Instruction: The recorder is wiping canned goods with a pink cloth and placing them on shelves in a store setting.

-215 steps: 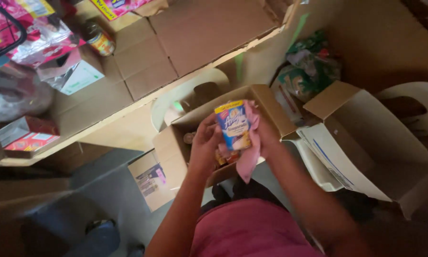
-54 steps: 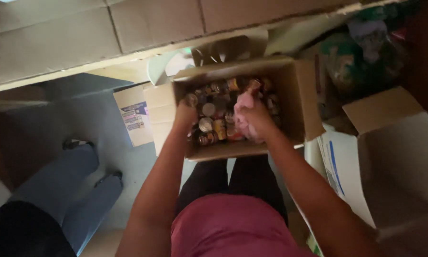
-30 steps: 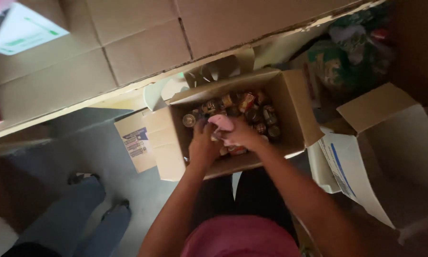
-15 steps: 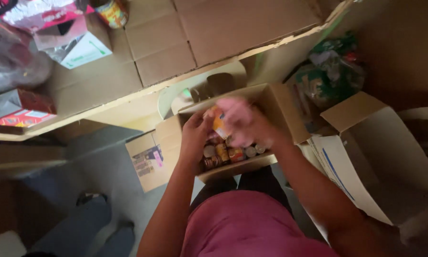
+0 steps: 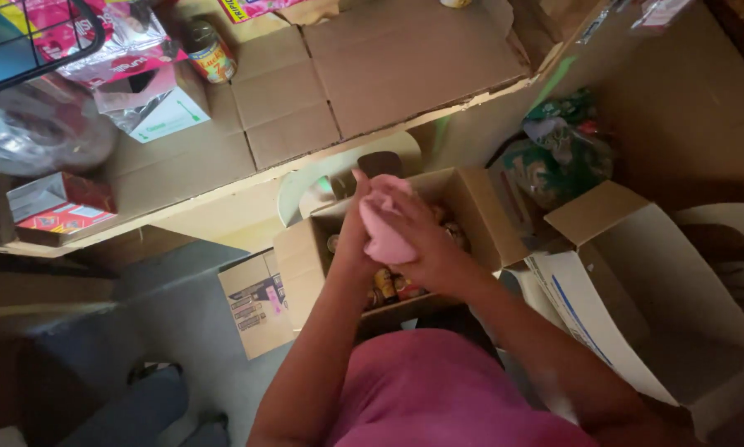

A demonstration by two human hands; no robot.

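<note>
An open cardboard box (image 5: 480, 217) of small cans (image 5: 387, 285) stands in front of me on a pale plastic chair (image 5: 306, 184). Both hands are raised just above the box. My right hand (image 5: 428, 248) is wrapped around a pink cloth (image 5: 384, 225). My left hand (image 5: 352, 236) presses against the cloth from the left, fingers pointing up. Whatever lies under the cloth is hidden between the hands.
A cardboard-covered counter (image 5: 372, 66) behind the box carries a jar (image 5: 210, 51), a white and green carton (image 5: 158, 101), a red packet (image 5: 56, 212) and plastic bags. An empty open box (image 5: 637, 281) sits at right, a green bag (image 5: 558, 153) behind it, a small carton (image 5: 256, 300) on the floor.
The hands went down among the cans in the box, then came up again with the pink cloth bunched between them. The view swung back toward the counter.
</note>
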